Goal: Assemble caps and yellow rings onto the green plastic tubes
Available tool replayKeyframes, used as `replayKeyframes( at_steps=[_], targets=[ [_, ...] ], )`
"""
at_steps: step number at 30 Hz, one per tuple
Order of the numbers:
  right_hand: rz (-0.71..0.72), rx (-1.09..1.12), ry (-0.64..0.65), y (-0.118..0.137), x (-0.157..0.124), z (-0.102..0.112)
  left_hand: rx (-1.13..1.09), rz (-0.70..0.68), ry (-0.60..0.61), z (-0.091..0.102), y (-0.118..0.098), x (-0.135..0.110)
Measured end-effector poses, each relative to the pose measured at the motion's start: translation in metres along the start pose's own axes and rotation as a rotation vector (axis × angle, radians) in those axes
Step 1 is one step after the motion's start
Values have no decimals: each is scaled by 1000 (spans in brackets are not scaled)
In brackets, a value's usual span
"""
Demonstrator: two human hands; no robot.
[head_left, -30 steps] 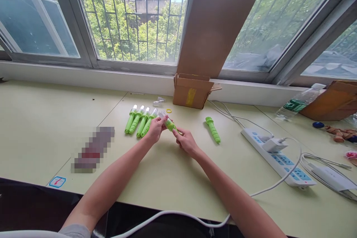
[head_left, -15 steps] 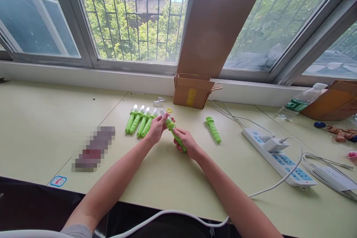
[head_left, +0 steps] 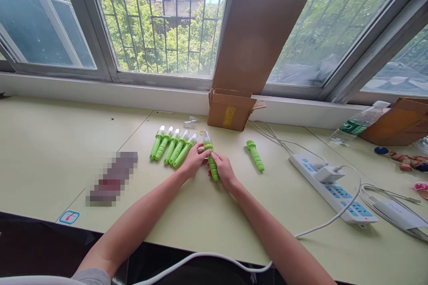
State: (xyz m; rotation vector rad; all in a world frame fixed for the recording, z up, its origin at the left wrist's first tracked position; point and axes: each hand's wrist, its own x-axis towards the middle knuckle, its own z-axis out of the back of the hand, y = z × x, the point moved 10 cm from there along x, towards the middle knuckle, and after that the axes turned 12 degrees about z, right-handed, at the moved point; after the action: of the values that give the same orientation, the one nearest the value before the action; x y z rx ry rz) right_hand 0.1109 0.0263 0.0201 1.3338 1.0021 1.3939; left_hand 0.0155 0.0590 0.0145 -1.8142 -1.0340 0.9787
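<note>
Left hand [head_left: 194, 159] and right hand [head_left: 226, 173] grip the green stick [head_left: 212, 169] (a straight, gentle hold should suit the clear tip [head_left: 206, 136] beyond them)

Green clear-topped stick [head_left: 208, 145] between left hand [head_left: 195, 159] and right hand [head_left: 224, 171]
</note>
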Motion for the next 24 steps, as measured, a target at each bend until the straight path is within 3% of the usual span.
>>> replayKeyframes(
  at_steps=[5, 8, 13, 18, 24],
  targets=[
    [208, -407, -37, 20, -1, 7, 105, -40, -77, 2, -8, -3],
    [205, -441, -61, 20, -2, 10, 312, -133, -170, 6, -22, -8],
    [161, -476, -88, 13, 0, 18, 984, -316, -478, 12, -49, -24],
    [188, -541, -39, 13, 2, 15, 1502, -286, -488, -2, -38, -24],
    [186, -566, -18, 13, 3, 13, 1727, -321, -615, -4, -39, -25]
  ],
)
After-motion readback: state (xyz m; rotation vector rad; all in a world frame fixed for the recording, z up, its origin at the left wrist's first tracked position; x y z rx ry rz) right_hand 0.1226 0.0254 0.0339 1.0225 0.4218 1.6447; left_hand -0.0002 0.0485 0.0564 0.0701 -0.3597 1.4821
